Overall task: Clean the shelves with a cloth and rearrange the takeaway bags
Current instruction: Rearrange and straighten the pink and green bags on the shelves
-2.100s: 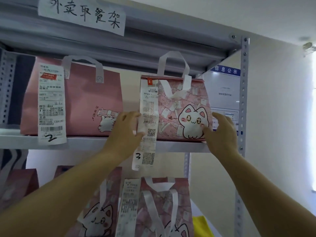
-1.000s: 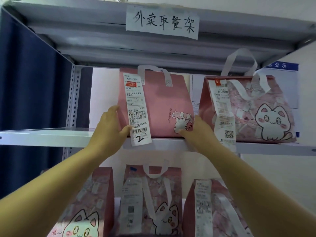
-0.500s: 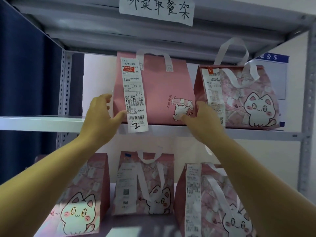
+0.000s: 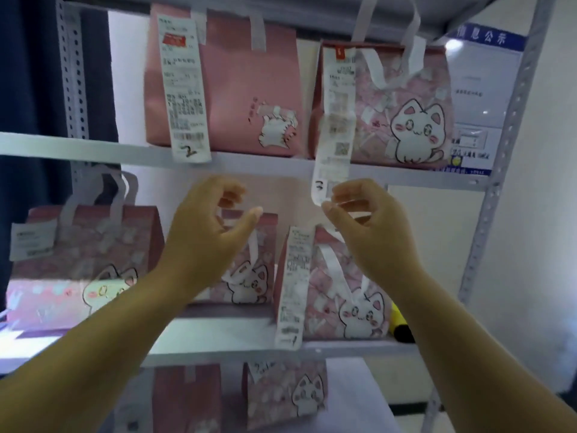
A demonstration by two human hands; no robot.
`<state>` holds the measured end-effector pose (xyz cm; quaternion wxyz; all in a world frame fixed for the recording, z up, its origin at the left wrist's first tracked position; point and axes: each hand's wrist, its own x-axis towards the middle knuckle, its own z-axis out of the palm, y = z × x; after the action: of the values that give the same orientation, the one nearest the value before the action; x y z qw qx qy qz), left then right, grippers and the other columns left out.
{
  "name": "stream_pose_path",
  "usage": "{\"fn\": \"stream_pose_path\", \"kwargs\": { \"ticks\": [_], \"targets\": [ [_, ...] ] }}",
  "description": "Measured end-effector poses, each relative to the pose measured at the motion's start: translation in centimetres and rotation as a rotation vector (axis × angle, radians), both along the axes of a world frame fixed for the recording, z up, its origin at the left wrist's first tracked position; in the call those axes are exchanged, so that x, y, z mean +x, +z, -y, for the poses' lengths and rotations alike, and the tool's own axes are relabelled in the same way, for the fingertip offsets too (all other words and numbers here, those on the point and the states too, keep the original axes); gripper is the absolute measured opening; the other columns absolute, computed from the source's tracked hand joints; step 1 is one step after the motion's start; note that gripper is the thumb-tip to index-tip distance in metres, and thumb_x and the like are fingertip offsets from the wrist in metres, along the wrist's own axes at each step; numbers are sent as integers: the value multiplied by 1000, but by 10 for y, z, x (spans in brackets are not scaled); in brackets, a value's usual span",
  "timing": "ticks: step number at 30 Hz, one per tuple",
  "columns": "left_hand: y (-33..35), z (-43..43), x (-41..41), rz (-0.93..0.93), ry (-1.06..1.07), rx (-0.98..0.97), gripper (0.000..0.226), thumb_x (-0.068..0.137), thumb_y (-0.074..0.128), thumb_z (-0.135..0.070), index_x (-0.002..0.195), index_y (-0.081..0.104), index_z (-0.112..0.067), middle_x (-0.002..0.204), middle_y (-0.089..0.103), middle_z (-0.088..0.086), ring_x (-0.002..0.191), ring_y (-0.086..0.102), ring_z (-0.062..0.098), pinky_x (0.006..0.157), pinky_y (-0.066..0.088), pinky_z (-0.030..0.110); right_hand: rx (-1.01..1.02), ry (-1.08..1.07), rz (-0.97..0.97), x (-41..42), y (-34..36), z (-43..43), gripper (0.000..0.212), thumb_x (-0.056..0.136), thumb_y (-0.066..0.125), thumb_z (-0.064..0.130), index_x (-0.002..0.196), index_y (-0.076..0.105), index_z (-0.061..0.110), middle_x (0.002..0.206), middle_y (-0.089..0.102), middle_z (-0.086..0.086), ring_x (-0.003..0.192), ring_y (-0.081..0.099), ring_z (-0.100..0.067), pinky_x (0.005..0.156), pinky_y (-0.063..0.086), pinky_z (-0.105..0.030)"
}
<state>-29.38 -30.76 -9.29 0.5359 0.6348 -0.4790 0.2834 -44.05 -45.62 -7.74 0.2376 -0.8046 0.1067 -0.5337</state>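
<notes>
Seen from the head camera, the left hand (image 4: 212,223) and right hand (image 4: 370,228) hover before the shelving, each loosely curled, thumb and fingers apart, gripping nothing. A plain pink bag (image 4: 231,82) and a cat-print bag (image 4: 406,98) stand side by side on the upper shelf (image 4: 78,148), the latter's long receipt (image 4: 335,120) dangling just beside the right thumb.

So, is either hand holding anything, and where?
Nothing is held: left hand and right hand hover loosely curled; the receipt hangs beside the right one, no grip apparent.
</notes>
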Motion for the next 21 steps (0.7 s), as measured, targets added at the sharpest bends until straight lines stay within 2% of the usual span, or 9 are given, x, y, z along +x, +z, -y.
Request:
{"fn": "stream_pose_path", "kwargs": {
  "ticks": [4,9,13,16,18,21],
  "targets": [
    [-46,24,-21,-165,-54,126,19,82,68,-28,96,57,-21,92,59,-4,86,57,11,71,47,22,84,-27,-114,-22,-44,29,11,86,65,26,95,61,23,92,65,9,86,61,-4,73,48,-17],
    [-100,51,-26,-400,-75,265,15,85,66,-29,96,57,-26,88,61,-9,81,57,2,64,40,12,216,-120,-261,-37,-100,67,12,87,63,29,97,60,22,89,63,15,83,59,1,68,45,-17],
    [-137,71,-14,-545,-31,341,19,85,65,-30,101,56,-25,89,61,-11,84,57,3,64,40,16,336,-210,-365,-37,-136,100,19,87,63,30,101,58,20,94,65,6,86,61,-9,76,53,-30],
    [-159,89,2,-581,10,356,32,84,67,-30,112,54,-22,100,59,-8,88,55,3,66,37,15,423,-288,-417,-32,-161,127,26,85,66,29,106,54,18,102,62,0,91,61,-18,77,51,-35],
    [-171,100,13,-590,29,367,46,83,67,-29,124,50,-19,115,54,-4,99,52,9,74,39,19,450,-343,-434,-27,-172,143,37,83,67,27,114,52,15,112,57,-5,98,59,-23,79,49,-35],
    [-180,117,29,-608,31,435,59,85,65,-33,136,40,-18,138,41,2,119,47,22,93,45,37,514,-440,-480,-18,-179,160,60,83,68,25,134,41,10,130,44,-11,115,48,-28,92,43,-39]
  ]
}}
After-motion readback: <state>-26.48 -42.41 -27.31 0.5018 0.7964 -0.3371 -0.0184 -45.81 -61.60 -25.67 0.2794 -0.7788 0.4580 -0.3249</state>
